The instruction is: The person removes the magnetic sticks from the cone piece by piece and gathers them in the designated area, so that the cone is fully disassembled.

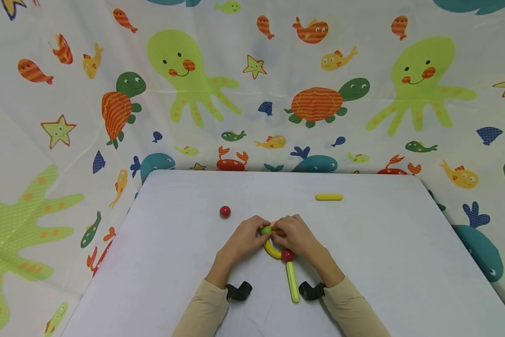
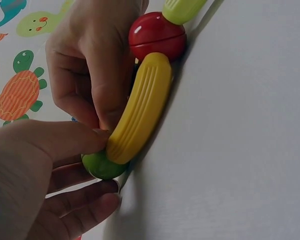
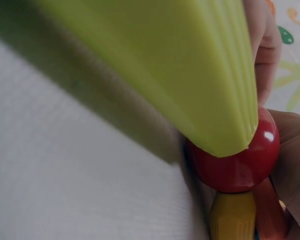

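My left hand (image 1: 245, 237) grips a green ball (image 1: 266, 230), thumb and fingers around it. A curved yellow piece (image 2: 141, 110) joins that ball to a red ball (image 2: 157, 36). From the red ball a straight light-green stick (image 1: 292, 282) extends toward the front edge. My right hand (image 1: 295, 236) has curled fingers pinching an orange-red piece (image 3: 270, 210) beside the curved one; in the head view that piece is mostly hidden by the hand. In the right wrist view, the light-green stick (image 3: 190, 70) covers much of the frame, with its end against the red ball (image 3: 235, 162).
On the white table (image 1: 172, 276), a loose red ball (image 1: 225, 212) lies behind and left of the hands. A straight yellow stick (image 1: 329, 197) lies toward the back right. A patterned cloth (image 1: 252, 93) hangs behind the table.
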A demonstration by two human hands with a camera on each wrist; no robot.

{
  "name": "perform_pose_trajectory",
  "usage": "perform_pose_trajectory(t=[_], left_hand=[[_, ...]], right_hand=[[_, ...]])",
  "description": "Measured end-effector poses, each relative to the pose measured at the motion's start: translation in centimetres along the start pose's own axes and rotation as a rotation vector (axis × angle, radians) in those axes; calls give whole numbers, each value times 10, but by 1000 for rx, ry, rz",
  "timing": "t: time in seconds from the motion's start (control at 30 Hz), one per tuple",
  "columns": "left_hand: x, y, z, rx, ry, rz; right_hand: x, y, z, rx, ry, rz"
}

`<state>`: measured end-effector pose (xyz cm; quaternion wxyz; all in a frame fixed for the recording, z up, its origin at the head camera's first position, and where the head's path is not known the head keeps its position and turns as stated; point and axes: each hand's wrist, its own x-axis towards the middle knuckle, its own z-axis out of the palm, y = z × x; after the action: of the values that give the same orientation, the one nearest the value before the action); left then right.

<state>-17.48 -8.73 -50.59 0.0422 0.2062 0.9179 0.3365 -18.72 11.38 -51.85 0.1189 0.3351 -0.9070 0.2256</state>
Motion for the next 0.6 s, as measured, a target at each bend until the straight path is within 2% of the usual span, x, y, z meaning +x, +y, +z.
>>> perform_pose_trajectory(t=[0.27, 0.6], left_hand=[[1, 0, 1, -2, 1, -3], [0, 1, 1, -4, -5, -15]], right_hand=[[0, 0, -2, 8, -6, 16], [1, 0, -9, 71, -26, 94]])
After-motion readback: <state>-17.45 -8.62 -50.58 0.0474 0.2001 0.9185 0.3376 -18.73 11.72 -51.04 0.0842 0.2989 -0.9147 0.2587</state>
